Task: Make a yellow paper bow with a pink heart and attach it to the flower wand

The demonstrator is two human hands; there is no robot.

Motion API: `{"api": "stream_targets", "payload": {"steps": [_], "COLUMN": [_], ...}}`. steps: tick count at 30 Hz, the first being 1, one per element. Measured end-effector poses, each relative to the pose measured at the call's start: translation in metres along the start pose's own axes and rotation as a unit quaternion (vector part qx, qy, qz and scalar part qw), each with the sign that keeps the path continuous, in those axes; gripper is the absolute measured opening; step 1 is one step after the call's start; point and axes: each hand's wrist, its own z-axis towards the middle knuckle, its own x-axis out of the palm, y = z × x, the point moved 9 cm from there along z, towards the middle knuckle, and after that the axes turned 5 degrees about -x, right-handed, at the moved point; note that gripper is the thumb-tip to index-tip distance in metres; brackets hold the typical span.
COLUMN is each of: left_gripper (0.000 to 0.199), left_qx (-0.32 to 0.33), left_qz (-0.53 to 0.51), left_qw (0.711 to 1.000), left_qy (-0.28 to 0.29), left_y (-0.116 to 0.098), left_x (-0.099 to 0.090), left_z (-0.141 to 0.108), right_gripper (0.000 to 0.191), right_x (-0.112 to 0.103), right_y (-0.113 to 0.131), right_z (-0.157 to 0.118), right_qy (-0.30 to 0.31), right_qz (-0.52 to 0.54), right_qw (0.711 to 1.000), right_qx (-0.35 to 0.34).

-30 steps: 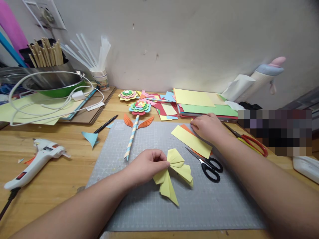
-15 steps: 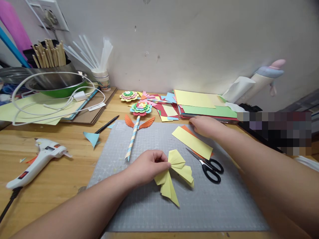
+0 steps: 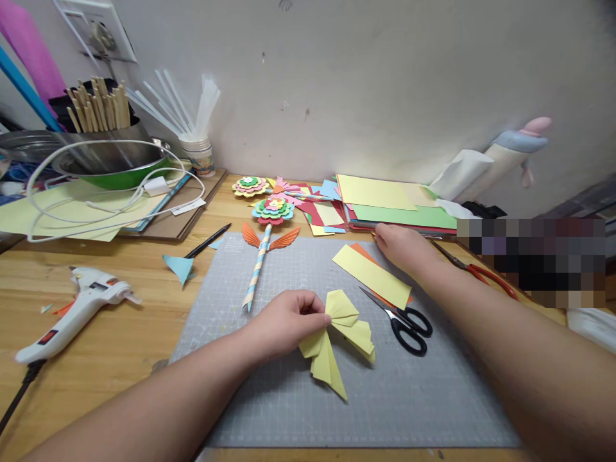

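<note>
My left hand [image 3: 289, 321] pinches a folded yellow paper bow [image 3: 332, 372] at its gathered middle, just above the grey cutting mat [image 3: 385, 410]. Its pleated ends fan out to the right and downward. My right hand [image 3: 402, 247] is stretched to the mat's far edge, beside the stack of coloured paper [image 3: 404, 215]. Its fingers are drawn together, and what they hold, if anything, is hidden. Between the hands lie a yellow paper strip [image 3: 373, 276] over an orange one and black-handled scissors [image 3: 409, 327], blades slightly apart. A paper flower [image 3: 273, 210] with a striped stem and orange leaves lies behind my left hand.
On the left rest a white glue gun [image 3: 79, 314], a black pen [image 3: 206, 240] and a blue paper scrap [image 3: 179, 266]. Behind them stand a green bowl [image 3: 120, 176] with looped white cable and a cup of clear sticks [image 3: 198, 154]. Red-handled scissors [image 3: 491, 276] lie beyond my right forearm.
My right hand has shifted slightly right along the mat's far edge. The red-handled scissors have come into view past that forearm. My left hand keeps its hold on the bow.
</note>
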Motion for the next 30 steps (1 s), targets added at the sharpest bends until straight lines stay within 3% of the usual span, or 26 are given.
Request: {"api": "stream_targets", "payload": {"steps": [9, 16, 23, 24, 25, 26, 30], "left_gripper": [0.015, 0.016, 0.017, 0.017, 0.018, 0.018, 0.019], "left_qx": [-0.005, -0.006, -0.002, -0.002, -0.001, -0.001, 0.001], "left_qz": [0.003, -0.004, -0.003, 0.0, 0.002, 0.004, 0.011], "left_qw": [1.0, 1.0, 1.0, 1.0, 1.0, 1.0, 1.0], "left_qy": [-0.002, -0.003, -0.002, -0.004, -0.005, -0.006, -0.007], "left_y": [-0.002, -0.001, 0.001, 0.002, 0.002, 0.002, 0.003], "left_x": [0.0, 0.0, -0.003, -0.003, -0.004, -0.004, -0.003], "left_z": [-0.002, -0.002, 0.002, 0.002, 0.003, 0.003, 0.003], "right_gripper": [0.028, 0.022, 0.018, 0.018, 0.016, 0.018, 0.023], "right_x": [-0.018, -0.044, -0.056, -0.055, -0.044, -0.043, -0.044], "right_y": [-0.009, -0.025, -0.034, -0.032, -0.029, -0.021, 0.01], "right_z": [-0.014, -0.034, -0.051, -0.053, -0.055, -0.057, -0.063], "right_qy": [-0.094, -0.211, -0.279, -0.27, -0.238, -0.214, -0.147], "right_qz": [0.039, 0.151, 0.32, 0.366, 0.497, 0.541, 0.601], "right_qw": [0.995, 0.96, 0.889, 0.872, 0.808, 0.787, 0.764], "right_qx": [0.021, 0.103, 0.173, 0.182, 0.207, 0.205, 0.184]}}
